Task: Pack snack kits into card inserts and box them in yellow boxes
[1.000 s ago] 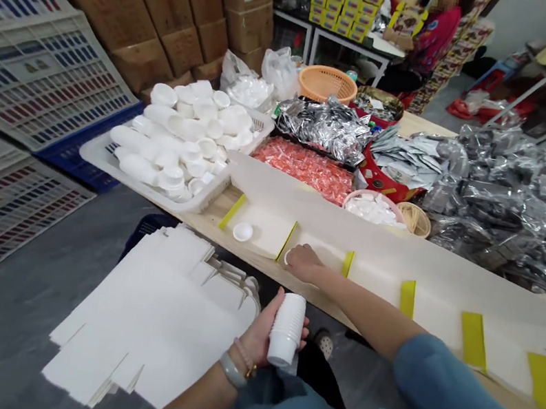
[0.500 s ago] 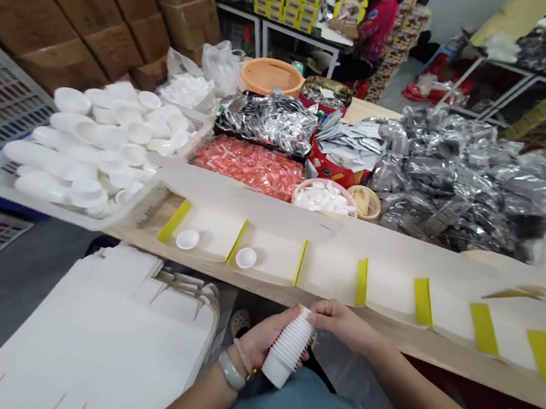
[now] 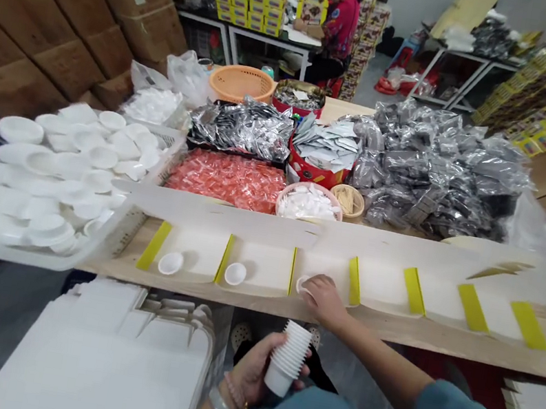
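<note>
My left hand (image 3: 253, 369) is wrapped round a stack of small white cups (image 3: 290, 357), held low over my lap. My right hand (image 3: 324, 297) reaches onto a long white card strip (image 3: 380, 282) divided by yellow bars, its fingers closed on a small white cup (image 3: 302, 284) in the third section from the left. One white cup (image 3: 170, 262) sits in the first section and another cup (image 3: 235, 272) in the second. The sections further right hold nothing.
A white tray (image 3: 104, 239) heaped with white cups stands at the left. Behind the strip lie orange sachets (image 3: 227, 179), silver packets (image 3: 430, 168), a pink bowl (image 3: 307, 203) and an orange basket (image 3: 241, 82). Flat white cartons (image 3: 116, 360) lie below. A person in red sits far back.
My right hand left the cup stack and moved forward onto the strip's third section with one cup. The view has shifted right along the bench.
</note>
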### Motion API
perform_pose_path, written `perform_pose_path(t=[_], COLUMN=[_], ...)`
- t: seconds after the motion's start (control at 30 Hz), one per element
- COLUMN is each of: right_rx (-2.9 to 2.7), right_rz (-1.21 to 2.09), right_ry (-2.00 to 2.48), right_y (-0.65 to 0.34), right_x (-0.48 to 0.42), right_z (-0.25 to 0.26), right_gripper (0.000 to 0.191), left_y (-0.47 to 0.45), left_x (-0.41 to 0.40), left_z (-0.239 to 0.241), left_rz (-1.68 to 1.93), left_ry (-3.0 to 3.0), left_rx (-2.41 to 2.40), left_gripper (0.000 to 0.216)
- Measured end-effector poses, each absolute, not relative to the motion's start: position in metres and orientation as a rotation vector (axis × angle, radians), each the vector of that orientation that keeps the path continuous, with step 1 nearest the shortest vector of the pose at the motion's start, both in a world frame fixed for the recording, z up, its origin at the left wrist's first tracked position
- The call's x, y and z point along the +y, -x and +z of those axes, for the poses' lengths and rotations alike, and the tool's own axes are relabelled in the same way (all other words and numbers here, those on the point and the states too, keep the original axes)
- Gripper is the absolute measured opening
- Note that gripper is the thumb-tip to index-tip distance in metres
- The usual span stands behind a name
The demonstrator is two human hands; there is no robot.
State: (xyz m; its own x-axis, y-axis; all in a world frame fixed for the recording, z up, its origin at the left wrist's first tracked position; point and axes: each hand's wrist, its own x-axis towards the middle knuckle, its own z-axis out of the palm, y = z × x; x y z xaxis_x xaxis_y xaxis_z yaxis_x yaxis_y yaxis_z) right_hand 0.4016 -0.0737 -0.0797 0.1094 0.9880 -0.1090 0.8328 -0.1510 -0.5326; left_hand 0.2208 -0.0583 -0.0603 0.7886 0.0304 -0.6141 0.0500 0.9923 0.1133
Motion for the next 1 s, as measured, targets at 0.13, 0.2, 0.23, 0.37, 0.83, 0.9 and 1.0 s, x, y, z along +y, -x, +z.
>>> perform_pose_path(t=[0.13,0.2,0.23,0.37,0.83,0.9,1.0], right_rx=[-1.345,-1.312,-1.307,-1.189,-1.832,-1.697,-1.515], right_rz=[1.054,1.175,1.200,1.347,0.564,0.606,0.874], right_ry=[1.746,1.632,1.604,1.524,2.157,2.020,1.722], right_y=[-0.399,-0.401,-0.403,-0.428,-0.565,-0.566,-0.569], right_x=[-0.107,-0.116,-0.118,-0.131,-0.182,-0.187,-0.202], right_z=[-0.038,-0.024,-0.020,-0.017,-0.097,-0.080,-0.048], right_gripper=[0.031,0.031,0.030,0.035,0.021,0.025,0.033], left_y=[-0.236,-0.248,-0.256,-0.289,-0.377,-0.389,-0.417], left_x=[-0.032,-0.029,-0.030,-0.045,-0.141,-0.136,-0.124], left_z=[-0.058,-0.056,-0.055,-0.053,-0.055,-0.052,-0.050], left_rz=[-0.048,-0.092,-0.109,-0.139,0.011,0.001,-0.121], left_ry=[-0.328,-0.422,-0.454,-0.525,-0.174,-0.266,-0.465], left_rx=[0.646,0.626,0.613,0.596,0.806,0.827,0.796], left_gripper=[0.036,0.034,0.032,0.029,0.044,0.042,0.036])
